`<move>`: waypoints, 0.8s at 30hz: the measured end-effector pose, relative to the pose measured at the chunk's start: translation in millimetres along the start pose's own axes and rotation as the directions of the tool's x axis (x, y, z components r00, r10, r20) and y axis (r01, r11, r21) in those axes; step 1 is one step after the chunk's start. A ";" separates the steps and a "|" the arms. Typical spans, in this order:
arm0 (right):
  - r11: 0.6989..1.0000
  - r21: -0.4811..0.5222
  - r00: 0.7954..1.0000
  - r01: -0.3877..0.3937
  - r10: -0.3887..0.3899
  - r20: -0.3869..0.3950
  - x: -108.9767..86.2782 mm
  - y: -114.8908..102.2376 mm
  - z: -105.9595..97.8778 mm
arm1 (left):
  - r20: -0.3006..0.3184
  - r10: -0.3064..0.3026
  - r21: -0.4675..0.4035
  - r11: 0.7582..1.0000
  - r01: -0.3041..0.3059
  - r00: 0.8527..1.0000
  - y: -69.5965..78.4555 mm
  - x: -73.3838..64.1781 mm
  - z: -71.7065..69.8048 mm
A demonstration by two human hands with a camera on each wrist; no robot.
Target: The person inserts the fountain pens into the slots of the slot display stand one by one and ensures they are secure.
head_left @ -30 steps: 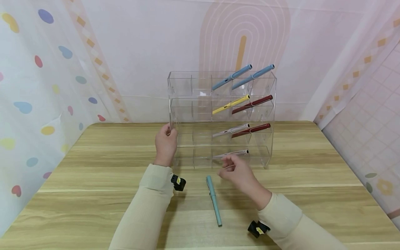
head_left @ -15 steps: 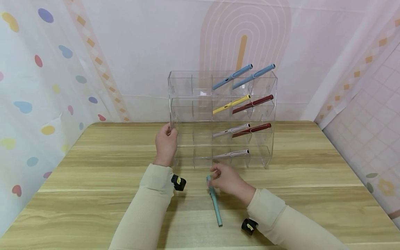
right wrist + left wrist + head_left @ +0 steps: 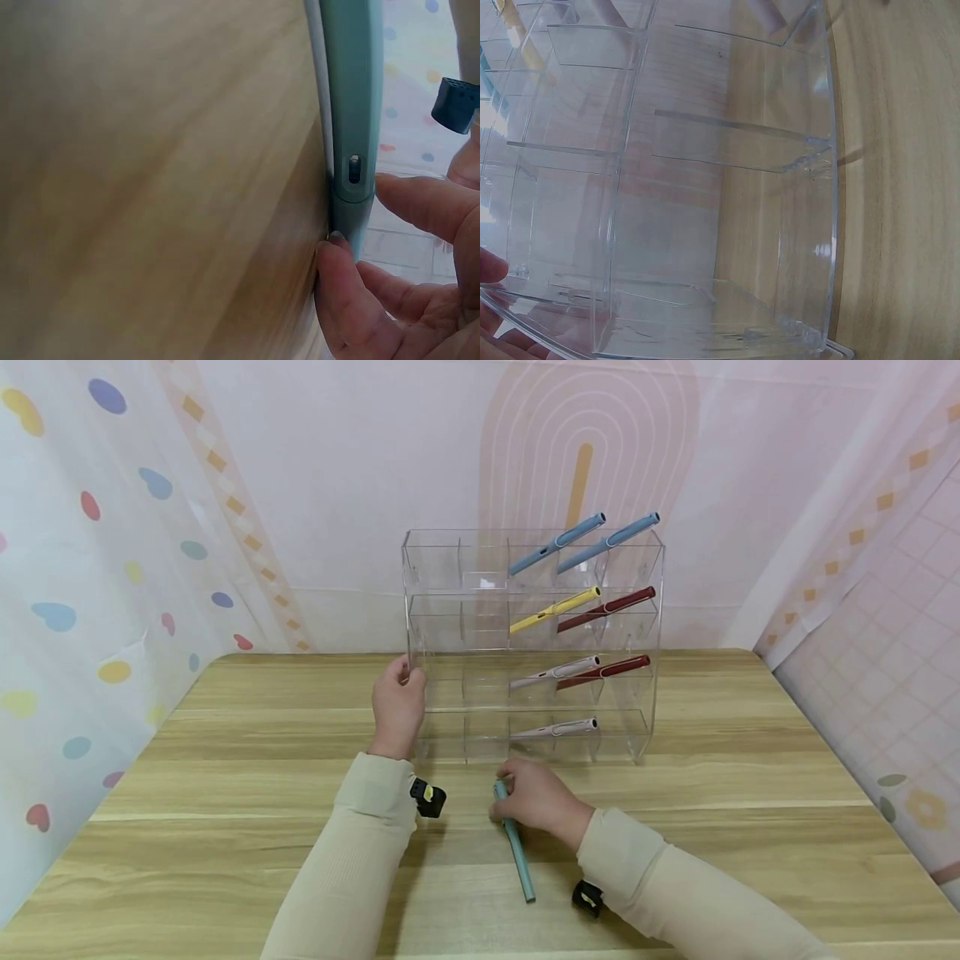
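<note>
A light teal-green pen [image 3: 519, 860] with a clip lies on the table, in front of a clear acrylic pen rack [image 3: 441, 737]. My right hand [image 3: 543, 797] pinches its far end between thumb and fingers; the right wrist view shows the pen [image 3: 354, 82] close up, with a fingertip [image 3: 341, 277] on one side and the thumb opposite. My left hand [image 3: 399, 708] grips the left side panel of the rack. In the left wrist view only a few fingers [image 3: 491, 266] show at the panel's edge.
Several pens lean in the rack's right-hand compartments: blue pens [image 3: 611, 543] on top, a yellow pen [image 3: 555, 610] and dark red pen [image 3: 607, 610] below, then pale pens [image 3: 555, 728] and another red one. A patterned curtain [image 3: 360, 468] hangs behind the wooden table [image 3: 225, 827].
My right hand has moved left and down from the rack's lowest row to the green pen and now pinches its end. My left hand has stayed at the rack's side.
</note>
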State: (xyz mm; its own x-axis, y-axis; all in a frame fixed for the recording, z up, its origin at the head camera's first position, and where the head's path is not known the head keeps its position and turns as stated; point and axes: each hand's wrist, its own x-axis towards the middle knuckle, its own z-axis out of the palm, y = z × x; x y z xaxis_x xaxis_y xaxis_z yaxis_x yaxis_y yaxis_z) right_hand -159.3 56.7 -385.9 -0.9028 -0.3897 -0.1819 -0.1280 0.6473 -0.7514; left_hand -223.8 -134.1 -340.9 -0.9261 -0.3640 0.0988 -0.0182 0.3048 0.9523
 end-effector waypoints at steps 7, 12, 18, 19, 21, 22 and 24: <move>0.989 -0.146 1.000 0.026 -0.027 -0.007 4.7 -1.8 2.4 | 0.002 -0.005 0.004 1.000 0.005 1.000 -0.1 0.3 -0.2; 0.987 -0.160 1.000 0.022 -0.022 -0.002 5.1 -4.0 2.5 | 0.004 0.000 -0.003 1.000 0.000 1.000 0.0 -0.1 -0.6; 0.985 -0.172 1.000 0.015 -0.015 0.003 6.1 -4.9 2.2 | 0.012 -0.004 -0.013 1.000 0.004 1.000 0.6 -0.3 -0.9; 0.985 -0.172 1.000 0.014 -0.013 0.003 6.3 -5.2 2.1 | 0.013 -0.007 -0.016 1.000 0.007 1.000 0.7 -0.3 -0.9; 0.986 -0.167 1.000 0.009 -0.009 0.000 6.3 -5.8 1.8 | 0.013 -0.008 -0.018 1.000 0.008 1.000 0.7 -0.5 -1.0; 0.987 -0.163 1.000 0.006 -0.006 -0.003 6.1 -6.0 1.4 | 0.012 -0.007 -0.015 1.000 0.008 1.000 0.7 -0.6 -0.9; 0.989 -0.148 1.000 0.000 0.000 -0.005 5.6 -5.8 0.5 | 0.010 -0.008 -0.014 1.000 0.008 1.000 0.7 -0.8 -0.9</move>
State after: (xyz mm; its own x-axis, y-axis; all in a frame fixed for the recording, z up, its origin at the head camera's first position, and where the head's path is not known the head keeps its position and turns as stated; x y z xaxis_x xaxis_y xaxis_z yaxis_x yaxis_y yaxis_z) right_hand -163.4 50.5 -382.9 -0.9049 -0.3866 -0.1781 -0.1873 0.7375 -0.6489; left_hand -222.8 -134.3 -340.1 -0.9298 -0.3575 0.0880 -0.0208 0.2895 0.9570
